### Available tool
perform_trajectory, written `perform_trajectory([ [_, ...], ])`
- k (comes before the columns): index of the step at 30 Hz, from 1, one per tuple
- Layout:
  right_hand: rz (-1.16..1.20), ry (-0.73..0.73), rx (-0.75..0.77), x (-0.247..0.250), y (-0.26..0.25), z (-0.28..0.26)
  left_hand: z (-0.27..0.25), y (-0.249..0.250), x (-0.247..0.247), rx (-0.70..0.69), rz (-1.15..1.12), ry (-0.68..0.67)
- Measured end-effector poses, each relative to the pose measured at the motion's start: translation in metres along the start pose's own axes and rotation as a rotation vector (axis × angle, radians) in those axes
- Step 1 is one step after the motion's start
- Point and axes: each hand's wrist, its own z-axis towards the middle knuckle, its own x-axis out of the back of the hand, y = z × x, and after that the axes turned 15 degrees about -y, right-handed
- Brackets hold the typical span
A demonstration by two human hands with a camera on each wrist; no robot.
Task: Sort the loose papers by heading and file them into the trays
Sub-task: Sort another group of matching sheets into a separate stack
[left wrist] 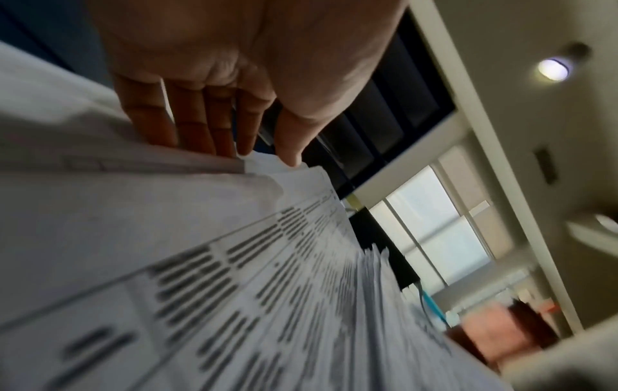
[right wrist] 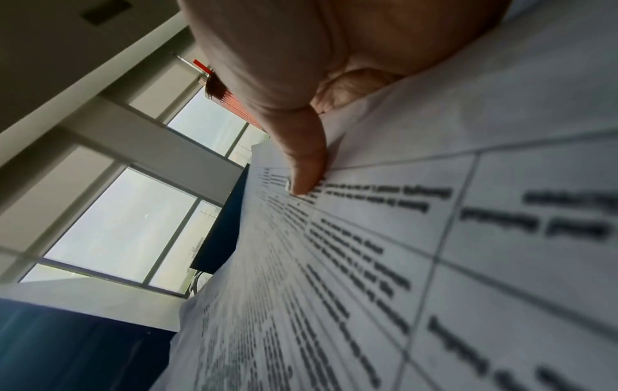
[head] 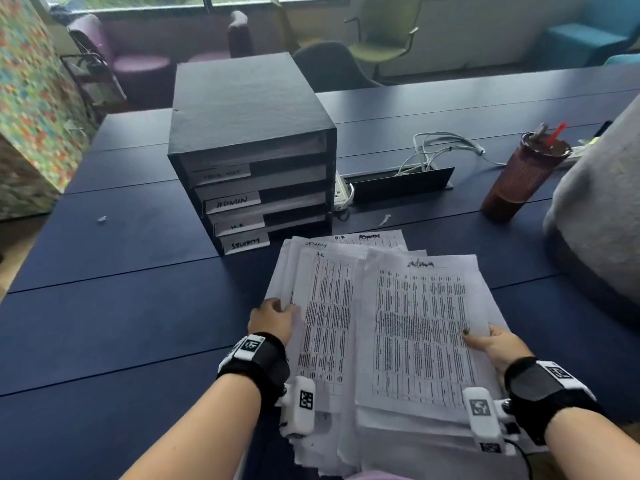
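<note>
Table (head: pixel 104 306) is dark blue, made of joined panels with seams running across. Room behind: window strip, purple armchairs (head: pixel 138 60), green chair (head: pixel 384 36), teal seat (head: pixel 588 39). Colourful patterned panel (head: pixel 31 98) stands well off past the left hand (head: pixel 273 320).

Black tray unit (head: pixel 249 147) sits ahead of the left hand, four slots facing the person. Handwritten tabs, second from top down: "ADMIN", "H.R", "SECURITY"; top tab unreadable. Cable hatch (head: pixel 401 183) with white cables (head: pixel 443 147) is ahead of the right hand (head: pixel 498 344); dark red tumbler (head: pixel 523 174) with red straw further ahead of it. Grey fabric bulk (head: pixel 599 209) is just beyond the right hand, outboard.

Loose paper stack (head: pixel 329 306) lies between both hands, fanned, long axis running away from the person, headings at the far end toward the trays. Visible headings: "SECURITY", "H.R" twice, one unreadable. Top sheet (head: pixel 419 323) reads "admin", printed table below.

Left hand holds the stack's left edge: fingers (left wrist: pixel 200 127) straight along the underside, thumb tip on the top. Right hand pinches the right edge of the top sheets, thumb (right wrist: pixel 304 158) pressed on the print, fingers under the sheets.
</note>
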Motion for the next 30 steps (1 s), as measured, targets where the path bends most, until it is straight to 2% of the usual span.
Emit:
perform_trajectory([
  [5,-0.026,0.004,-0.052,0.004,0.001,0.004,-0.011,0.009,-0.008,-0.204,-0.156,-0.008],
  [10,-0.050,-0.006,-0.055,0.007,0.003,0.007,-0.037,0.019,-0.037,-0.288,-0.495,-0.115],
  [11,-0.052,-0.001,-0.059,0.007,0.003,0.007,-0.036,0.020,-0.041,-0.298,-0.503,-0.106],
  [15,-0.058,0.010,-0.069,0.005,0.002,0.006,-0.023,0.019,-0.047,-0.299,-0.282,-0.005],
  [18,-0.066,0.005,-0.074,0.004,0.002,0.005,-0.010,0.012,-0.045,-0.158,-0.157,0.035],
  [20,-0.070,0.005,-0.068,0.004,0.003,0.006,-0.003,0.009,-0.041,-0.091,-0.236,0.008],
  [25,-0.066,0.019,-0.061,-0.001,0.000,0.002,0.014,0.003,-0.031,-0.023,-0.439,-0.090],
  [26,-0.063,0.021,-0.063,-0.001,0.000,0.001,0.018,0.004,-0.028,-0.016,-0.428,-0.116],
  [28,-0.054,0.026,-0.058,-0.003,0.000,0.000,0.024,0.005,-0.024,-0.049,-0.251,-0.209],
  [30,-0.036,0.022,-0.045,-0.003,0.001,0.000,0.025,0.007,-0.026,-0.113,-0.084,-0.214],
])
